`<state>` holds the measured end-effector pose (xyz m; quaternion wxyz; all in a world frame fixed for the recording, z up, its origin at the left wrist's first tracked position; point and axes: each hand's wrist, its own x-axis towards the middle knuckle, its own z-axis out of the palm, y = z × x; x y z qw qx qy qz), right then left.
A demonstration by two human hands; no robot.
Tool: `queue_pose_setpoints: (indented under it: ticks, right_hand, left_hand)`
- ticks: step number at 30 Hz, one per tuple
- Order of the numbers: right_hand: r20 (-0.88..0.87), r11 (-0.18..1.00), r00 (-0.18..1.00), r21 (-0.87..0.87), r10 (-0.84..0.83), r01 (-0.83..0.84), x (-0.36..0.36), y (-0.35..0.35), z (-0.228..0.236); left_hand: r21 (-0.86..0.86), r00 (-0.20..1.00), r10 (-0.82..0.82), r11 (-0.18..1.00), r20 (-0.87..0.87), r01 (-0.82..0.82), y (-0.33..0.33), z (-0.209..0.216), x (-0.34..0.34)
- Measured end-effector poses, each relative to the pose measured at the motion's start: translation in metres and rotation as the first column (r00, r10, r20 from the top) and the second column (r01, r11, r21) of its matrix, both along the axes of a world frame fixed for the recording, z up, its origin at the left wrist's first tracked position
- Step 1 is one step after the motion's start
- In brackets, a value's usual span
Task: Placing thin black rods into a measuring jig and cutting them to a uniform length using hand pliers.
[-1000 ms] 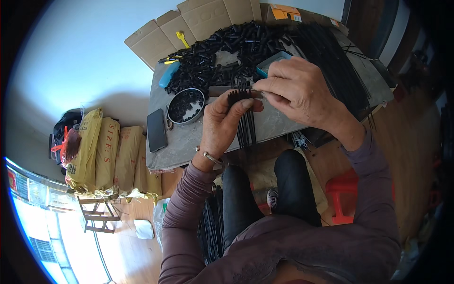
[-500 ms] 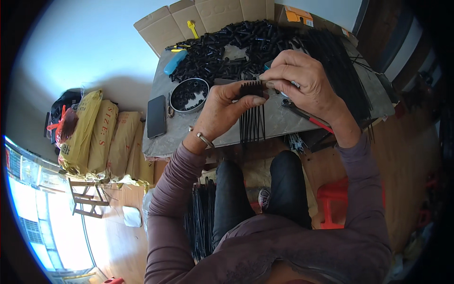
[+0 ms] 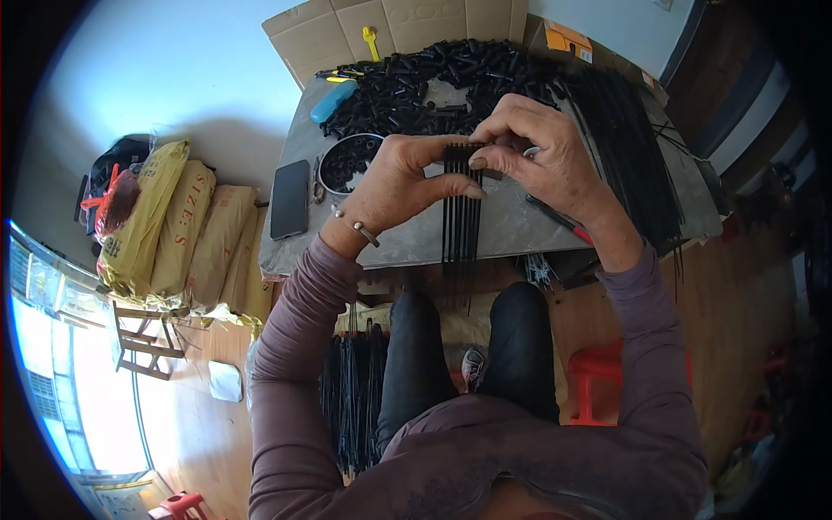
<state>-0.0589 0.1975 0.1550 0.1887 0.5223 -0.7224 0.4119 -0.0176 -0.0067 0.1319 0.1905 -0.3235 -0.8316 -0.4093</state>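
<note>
In front of me over the table's near edge, my left hand [image 3: 412,178] grips a flat row of thin black rods [image 3: 462,230] between thumb and fingers. The rods hang downward, side by side, their upper ends level with my fingertips. My right hand [image 3: 542,152] is closed at those upper ends, thumb pressed against the row. A small pale bluish thing [image 3: 530,152] shows in its palm, too hidden to name. Just left of my left hand, partly covered by it, stands a round tin [image 3: 351,136] of small black rings.
A heap of short black parts [image 3: 407,100] covers the table's back. Long black rods [image 3: 628,156] lie at the right, near a red-handled tool [image 3: 581,232]. A phone [image 3: 289,199] lies left. More rods [image 3: 351,394] stand beside my left leg; a red stool [image 3: 594,368] is at right.
The rods have tipped from pointing their ends at me to hanging more upright. My right thumb has moved left onto the row. The whole view has shifted slightly.
</note>
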Motion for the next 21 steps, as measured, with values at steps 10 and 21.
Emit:
queue_pose_setpoints:
  ticks: [10, 21]
  right_hand:
    - [-0.026, 0.999, 0.999, 0.03, -0.035, 0.035, -0.002, -0.013, 0.003]
    - [-0.244, 0.999, 0.969, 0.009, -0.039, 0.042, -0.004, -0.036, -0.007]
  left_hand:
    - [0.158, 0.974, -0.127, 0.983, 0.186, 0.098, -0.007, -0.013, -0.005]
    - [0.587, 0.894, -0.332, 0.803, 0.301, 0.101, 0.018, -0.072, 0.001]
